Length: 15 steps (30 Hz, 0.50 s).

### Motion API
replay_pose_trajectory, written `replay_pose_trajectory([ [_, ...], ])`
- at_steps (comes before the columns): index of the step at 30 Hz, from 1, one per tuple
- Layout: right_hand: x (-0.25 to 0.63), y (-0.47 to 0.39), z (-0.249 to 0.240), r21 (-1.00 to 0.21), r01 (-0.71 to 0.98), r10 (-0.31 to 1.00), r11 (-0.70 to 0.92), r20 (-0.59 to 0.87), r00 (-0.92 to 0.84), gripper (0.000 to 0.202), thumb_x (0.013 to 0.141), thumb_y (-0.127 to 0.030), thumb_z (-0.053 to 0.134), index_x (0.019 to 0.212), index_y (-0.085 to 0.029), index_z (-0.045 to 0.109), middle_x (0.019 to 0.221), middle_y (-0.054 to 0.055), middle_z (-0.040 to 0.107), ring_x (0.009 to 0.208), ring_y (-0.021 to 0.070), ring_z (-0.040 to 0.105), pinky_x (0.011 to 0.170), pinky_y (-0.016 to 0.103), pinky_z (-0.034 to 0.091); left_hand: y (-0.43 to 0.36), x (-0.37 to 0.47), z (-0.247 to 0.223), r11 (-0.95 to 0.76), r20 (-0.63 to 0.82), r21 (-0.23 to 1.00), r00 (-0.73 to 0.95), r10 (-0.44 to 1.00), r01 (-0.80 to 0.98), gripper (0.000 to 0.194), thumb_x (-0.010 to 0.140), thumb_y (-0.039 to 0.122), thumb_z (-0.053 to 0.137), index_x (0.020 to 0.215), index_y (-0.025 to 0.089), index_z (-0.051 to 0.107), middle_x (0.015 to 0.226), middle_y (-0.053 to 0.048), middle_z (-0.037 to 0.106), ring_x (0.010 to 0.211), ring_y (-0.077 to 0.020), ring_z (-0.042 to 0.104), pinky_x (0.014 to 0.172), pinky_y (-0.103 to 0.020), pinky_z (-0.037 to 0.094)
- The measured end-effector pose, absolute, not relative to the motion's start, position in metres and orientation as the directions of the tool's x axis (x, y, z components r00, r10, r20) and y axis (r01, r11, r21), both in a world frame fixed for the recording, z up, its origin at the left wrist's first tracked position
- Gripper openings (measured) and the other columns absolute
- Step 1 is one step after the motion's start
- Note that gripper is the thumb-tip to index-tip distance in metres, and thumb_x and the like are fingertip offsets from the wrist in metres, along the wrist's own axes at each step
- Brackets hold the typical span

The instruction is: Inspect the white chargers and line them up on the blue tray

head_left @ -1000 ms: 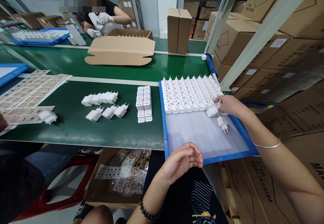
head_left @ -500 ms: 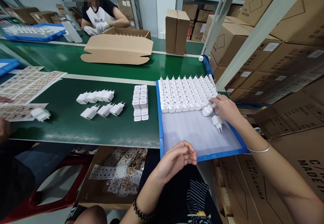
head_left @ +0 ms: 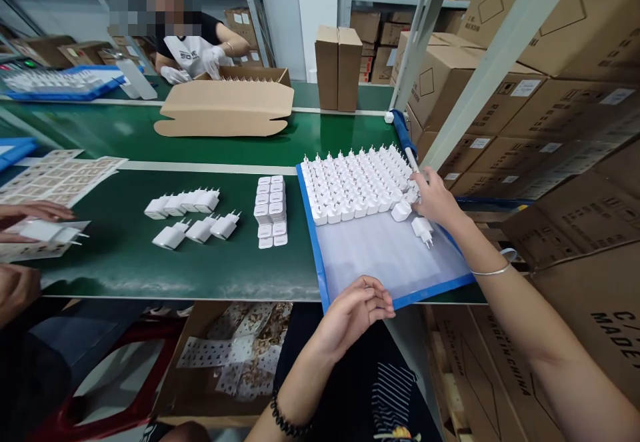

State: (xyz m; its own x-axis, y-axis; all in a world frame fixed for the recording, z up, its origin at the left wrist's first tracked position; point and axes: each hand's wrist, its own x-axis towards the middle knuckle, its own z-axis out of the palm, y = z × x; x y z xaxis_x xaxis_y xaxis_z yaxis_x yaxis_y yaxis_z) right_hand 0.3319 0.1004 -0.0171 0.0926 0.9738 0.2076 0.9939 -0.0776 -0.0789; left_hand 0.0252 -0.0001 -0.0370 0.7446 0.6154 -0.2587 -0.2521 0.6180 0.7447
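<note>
Your right hand (head_left: 436, 197) is at the white plugs (head_left: 355, 185) in the tray (head_left: 370, 255); fingertips partly hidden, grip cannot be told. Your left hand (head_left: 354, 303): grip loosely spread.

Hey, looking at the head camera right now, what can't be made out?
In the head view:
Right hand: whether it grips a plug; its fingers and the crowded plugs obscure the contact.
Open box across the bench: contents below the tips; its front hides them.
White stacks: print too small to read.
Neighbour's lower hand: partly cut off by the left edge.
</note>
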Motion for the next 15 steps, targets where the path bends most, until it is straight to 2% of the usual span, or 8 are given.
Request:
replay_pose_trajectory([
  [2, 0.337, 0.106, -0.019, -0.137, 0.988, 0.98, -0.075, 0.172, 0.098, 0.092, 0.072, -0.016, 0.072, 0.153, -0.017, 0.029, 0.158, 0.027, 0.026, 0.112, 0.0406, 0.061, 0.075, 0.041, 0.055, -0.007, 0.029, -0.041, 0.272, -0.179, 0.961, 0.63, 0.756, -0.052, 0.018, 0.093, 0.032, 0.051, 0.103, 0.018, 0.056, 0.103, -0.011, 0.063, 0.096, -0.0236, 0.062, 0.089, -0.041, 0.05],
  [3, 0.339, 0.108, -0.019, -0.164, 0.984, 0.984, -0.069, 0.153, 0.095, 0.102, 0.072, -0.017, 0.073, 0.158, -0.021, 0.02, 0.16, 0.025, 0.027, 0.107, 0.0386, 0.065, 0.073, 0.04, 0.056, -0.012, 0.032, -0.045, 0.002, -0.072, 0.992, 0.574, 0.816, 0.122, 0.019, 0.094, 0.031, 0.051, 0.108, 0.019, 0.056, 0.11, -0.011, 0.063, 0.102, -0.0257, 0.06, 0.092, -0.044, 0.049],
  [4, 0.342, 0.109, -0.019, -0.198, 0.978, 0.987, -0.061, 0.136, 0.089, 0.108, 0.072, -0.018, 0.074, 0.161, -0.023, 0.011, 0.16, 0.024, 0.03, 0.105, 0.0378, 0.067, 0.073, 0.04, 0.057, -0.017, 0.035, -0.05, -0.275, 0.064, 0.91, 0.548, 0.834, 0.312, 0.021, 0.094, 0.03, 0.053, 0.113, 0.02, 0.057, 0.115, -0.012, 0.063, 0.108, -0.0277, 0.058, 0.094, -0.046, 0.048],
  [6, 0.346, 0.11, -0.02, -0.268, 0.963, 0.991, -0.038, 0.111, 0.07, 0.112, 0.073, -0.018, 0.072, 0.162, -0.027, 0.005, 0.159, 0.019, 0.036, 0.111, 0.0395, 0.066, 0.08, 0.043, 0.058, -0.026, 0.042, -0.063, -0.637, 0.281, 0.542, 0.596, 0.752, 0.548, 0.023, 0.092, 0.028, 0.059, 0.113, 0.018, 0.059, 0.112, -0.011, 0.065, 0.105, -0.0288, 0.059, 0.091, -0.045, 0.048],
  [7, 0.347, 0.109, -0.02, -0.295, 0.955, 0.993, -0.028, 0.103, 0.061, 0.111, 0.073, -0.017, 0.071, 0.162, -0.028, 0.006, 0.161, 0.017, 0.036, 0.117, 0.0409, 0.063, 0.085, 0.045, 0.057, -0.03, 0.047, -0.069, -0.719, 0.349, 0.369, 0.629, 0.695, 0.59, 0.021, 0.091, 0.028, 0.062, 0.108, 0.016, 0.061, 0.105, -0.01, 0.066, 0.097, -0.027, 0.06, 0.086, -0.042, 0.049],
  [9, 0.348, 0.108, -0.02, -0.32, 0.947, 0.993, -0.027, 0.101, 0.062, 0.108, 0.074, -0.015, 0.07, 0.162, -0.031, 0.01, 0.165, 0.013, 0.029, 0.127, 0.0433, 0.057, 0.094, 0.051, 0.053, -0.034, 0.055, -0.081, -0.774, 0.451, 0.154, 0.654, 0.608, 0.614, 0.012, 0.089, 0.024, 0.066, 0.094, 0.014, 0.062, 0.087, -0.006, 0.065, 0.079, -0.0214, 0.059, 0.073, -0.035, 0.048],
  [11, 0.347, 0.108, -0.02, -0.311, 0.949, 0.987, -0.055, 0.129, 0.1, 0.104, 0.076, -0.015, 0.069, 0.162, -0.032, 0.012, 0.165, 0.012, 0.031, 0.129, 0.0445, 0.055, 0.097, 0.054, 0.051, -0.033, 0.061, -0.088, -0.777, 0.525, 0.072, 0.639, 0.562, 0.625, 0.007, 0.089, 0.018, 0.064, 0.083, 0.015, 0.06, 0.075, -0.002, 0.06, 0.069, -0.018, 0.055, 0.064, -0.031, 0.044],
  [15, 0.342, 0.112, -0.02, -0.315, 0.945, 0.971, -0.086, 0.187, 0.151, 0.098, 0.078, -0.018, 0.069, 0.162, -0.029, 0.02, 0.157, 0.015, 0.044, 0.122, 0.0464, 0.06, 0.093, 0.056, 0.052, -0.028, 0.062, -0.09, -0.803, 0.59, 0.042, 0.634, 0.5, 0.594, 0.013, 0.092, 0.011, 0.055, 0.081, 0.016, 0.059, 0.07, -0.001, 0.057, 0.065, -0.0169, 0.052, 0.06, -0.031, 0.038],
])
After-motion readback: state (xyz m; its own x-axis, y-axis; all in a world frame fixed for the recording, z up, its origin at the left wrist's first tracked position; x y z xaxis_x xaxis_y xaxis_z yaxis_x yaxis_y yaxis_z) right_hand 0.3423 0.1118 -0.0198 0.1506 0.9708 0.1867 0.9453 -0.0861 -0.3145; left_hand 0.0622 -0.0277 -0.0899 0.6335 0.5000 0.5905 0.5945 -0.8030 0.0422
